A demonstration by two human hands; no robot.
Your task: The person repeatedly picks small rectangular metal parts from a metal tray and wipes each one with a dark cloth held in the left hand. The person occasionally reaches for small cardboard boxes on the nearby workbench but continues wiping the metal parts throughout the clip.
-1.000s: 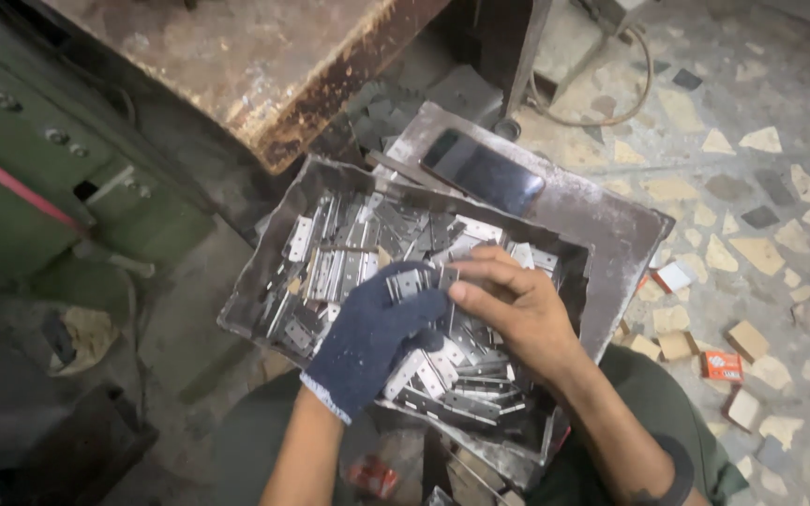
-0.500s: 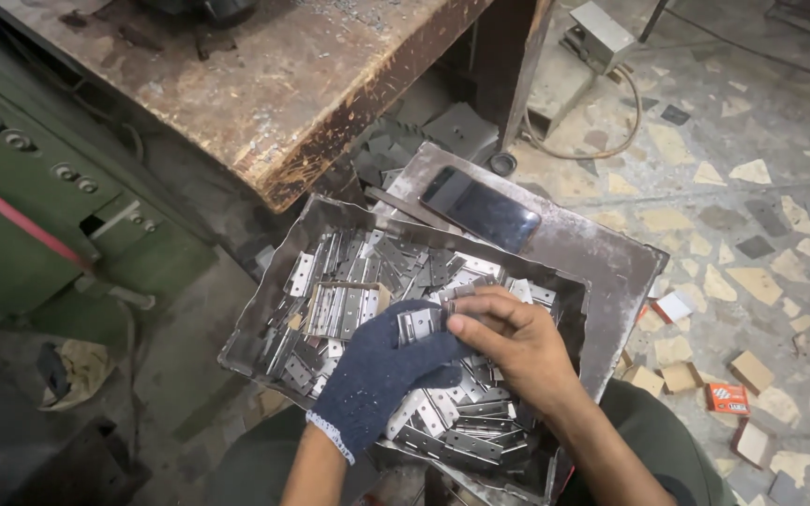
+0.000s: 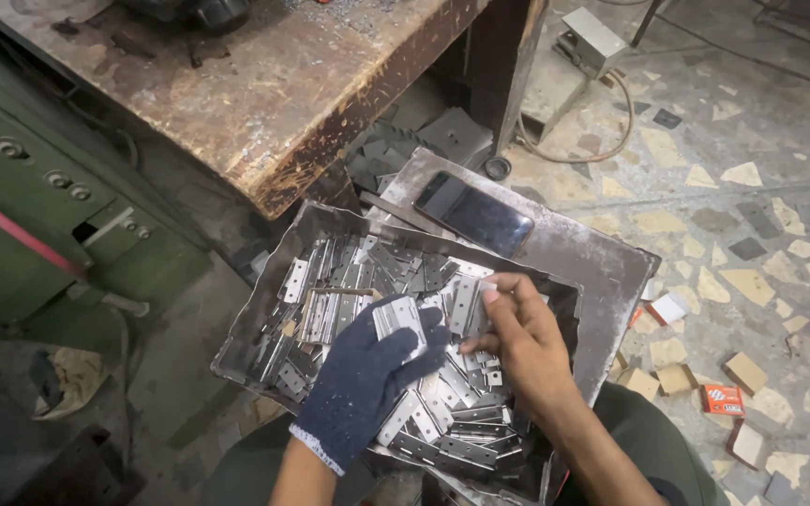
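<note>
Hinges (image 3: pixel 396 319), small stiff steel plates, are lying heaped in the metal tray (image 3: pixel 264 309). The gloved left hand (image 3: pixel 367 375) is clasping a stack; the bare right hand (image 3: pixel 522 342) is pinching one by its edges. They look light, slippery, sharp-cornered.

Soft daylight, dim left side, sharp focus, mild edge distortion

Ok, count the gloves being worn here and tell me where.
1. A dark blue knit glove covers the left hand, which holds a metal hinge over the tray. The right hand, beside it, is bare.
</note>
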